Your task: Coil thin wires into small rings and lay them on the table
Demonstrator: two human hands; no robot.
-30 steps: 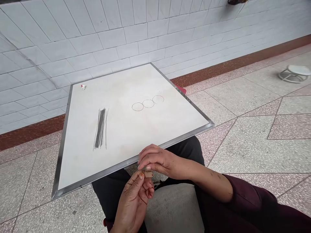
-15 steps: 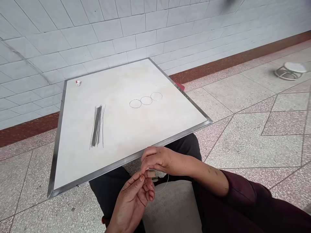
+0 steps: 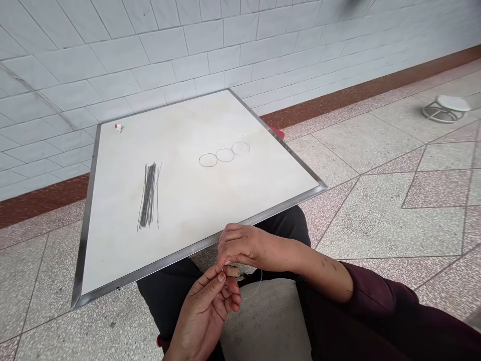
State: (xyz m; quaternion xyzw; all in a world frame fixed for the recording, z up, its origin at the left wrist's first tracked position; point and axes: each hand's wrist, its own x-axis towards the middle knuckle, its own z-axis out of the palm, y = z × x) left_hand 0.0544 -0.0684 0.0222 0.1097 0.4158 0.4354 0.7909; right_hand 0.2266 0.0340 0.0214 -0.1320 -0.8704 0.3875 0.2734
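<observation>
Head view: a thin wire (image 3: 260, 284) curves over the grey seat (image 3: 266, 326), near the table (image 3: 180, 210). The left hand (image 3: 206, 306) pinches it between thumb and finger; the right hand's (image 3: 244, 245) bunched fingertips pinch close by. Light, even pressure should prevent kinks. Touching rings (image 3: 217, 158) lie farther off, straight wires (image 3: 149, 195) left.

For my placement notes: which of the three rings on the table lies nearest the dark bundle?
The leftmost ring; the middle ring and rightmost ring lie farther from the bundle.
</observation>
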